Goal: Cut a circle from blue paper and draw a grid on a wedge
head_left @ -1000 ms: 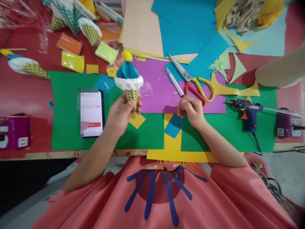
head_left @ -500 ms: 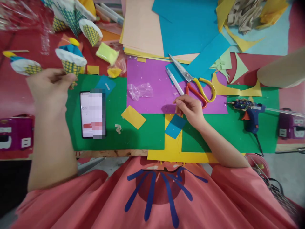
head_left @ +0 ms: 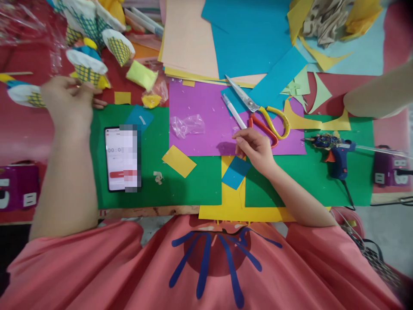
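At the left, my left hand (head_left: 69, 97) is closed at the narrow tip of a toy ice-cream cone (head_left: 86, 64), a yellow-and-green checked cone with a white rim and a blue and yellow top. The tip itself is hidden behind my fingers. Beside the wrist lies a similar toy cone (head_left: 27, 94) on its side. My right hand (head_left: 254, 148) rests with curled fingers, and nothing shows in them. Just below its fingers is a small blue paper piece (head_left: 236, 173). Scissors (head_left: 258, 110) with red and yellow handles and a white pen (head_left: 234, 112) lie beyond the hand.
A phone (head_left: 112, 172) lies on green paper (head_left: 190, 189). Further right is a blue glue gun (head_left: 340, 159) with its cord. Stacked coloured sheets (head_left: 190, 43) fill the back. Several more toy cones (head_left: 118, 46) stand at the back left, near a pale yellow packet (head_left: 142, 75).
My left hand has moved the toy cone away from me and slightly left, close to the other cones. My right hand has stayed in place. The view has shifted a little.
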The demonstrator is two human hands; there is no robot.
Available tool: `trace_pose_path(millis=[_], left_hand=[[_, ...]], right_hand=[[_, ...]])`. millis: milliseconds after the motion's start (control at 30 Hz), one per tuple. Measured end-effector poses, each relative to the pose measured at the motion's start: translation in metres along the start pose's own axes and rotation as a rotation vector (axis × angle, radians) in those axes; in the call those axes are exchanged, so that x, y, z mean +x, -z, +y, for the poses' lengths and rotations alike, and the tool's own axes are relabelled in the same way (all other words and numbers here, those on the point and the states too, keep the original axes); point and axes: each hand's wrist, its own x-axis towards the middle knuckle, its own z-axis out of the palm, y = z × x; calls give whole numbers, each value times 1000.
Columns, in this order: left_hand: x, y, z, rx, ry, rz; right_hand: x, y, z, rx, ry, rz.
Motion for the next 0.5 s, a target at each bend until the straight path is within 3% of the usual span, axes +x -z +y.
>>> trace_pose_path(millis=[67, 133, 300, 500], left_hand=[[3, 3, -1, 65, -40, -141], [5, 4, -1, 188, -62, -211], [4, -8, -4, 437, -77, -22], [1, -9, -5, 642, -174, -76]], right_hand=[[0, 0, 0, -9, 5, -4], [0, -1, 0, -16, 8, -3], [0, 0, -1, -32, -4, -11], [-1, 1, -1, -143, 7, -41]])
